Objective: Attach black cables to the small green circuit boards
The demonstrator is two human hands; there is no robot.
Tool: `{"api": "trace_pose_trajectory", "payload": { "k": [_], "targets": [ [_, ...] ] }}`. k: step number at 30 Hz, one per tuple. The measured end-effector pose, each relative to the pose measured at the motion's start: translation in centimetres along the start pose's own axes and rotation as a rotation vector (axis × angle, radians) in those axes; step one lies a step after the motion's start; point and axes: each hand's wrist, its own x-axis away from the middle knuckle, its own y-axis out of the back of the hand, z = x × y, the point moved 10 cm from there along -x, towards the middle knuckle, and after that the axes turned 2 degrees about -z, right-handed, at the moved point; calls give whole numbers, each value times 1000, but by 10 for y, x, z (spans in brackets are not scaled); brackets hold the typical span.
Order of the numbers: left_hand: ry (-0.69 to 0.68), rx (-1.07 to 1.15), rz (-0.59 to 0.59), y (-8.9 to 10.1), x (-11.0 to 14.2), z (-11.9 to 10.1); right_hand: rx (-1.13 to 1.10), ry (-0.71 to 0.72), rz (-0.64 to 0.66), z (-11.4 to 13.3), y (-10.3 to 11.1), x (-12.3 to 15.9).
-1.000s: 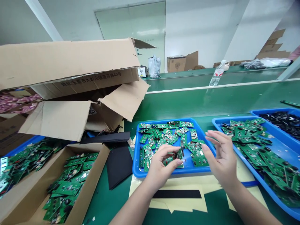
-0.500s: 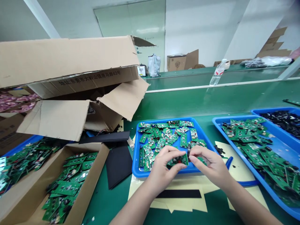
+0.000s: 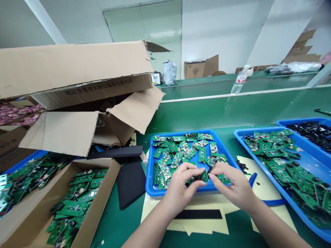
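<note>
My left hand grips a green circuit board just above the blue tray. My right hand pinches a small black part at the board's upper edge, and my fingers hide part of the board. Many similar green boards lie loosely in that tray, under and beyond both hands.
To the right, a blue tray holds more boards, beside a blue tray of black parts. A cardboard box of boards and a large torn carton stand left. Yellow paper lies on the green bench.
My right hand has moved left from above the tray's right edge and now pinches the black part at the board. My left hand has stayed nearly still.
</note>
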Motion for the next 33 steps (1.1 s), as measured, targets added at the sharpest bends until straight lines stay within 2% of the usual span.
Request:
{"api": "trace_pose_trajectory", "payload": {
  "k": [5,10,12,17,25,29,33],
  "targets": [
    [50,34,1,-1,-1,4,82,217,-45,14,3,4],
    [128,92,-4,3,-4,12,210,359,-51,22,0,12],
    [139,101,-12,6,-5,12,220,370,-68,24,-1,14],
    [162,239,44,2,-4,11,106,223,-92,14,2,9],
    [330,449,94,-10,1,22,38,84,-48,3,0,2],
    [360,456,126,-14,3,25,-26,-2,-11,-5,-2,3],
    [315,406,132,-11,2,20,-115,-160,26,-20,-5,6]
  ]
}}
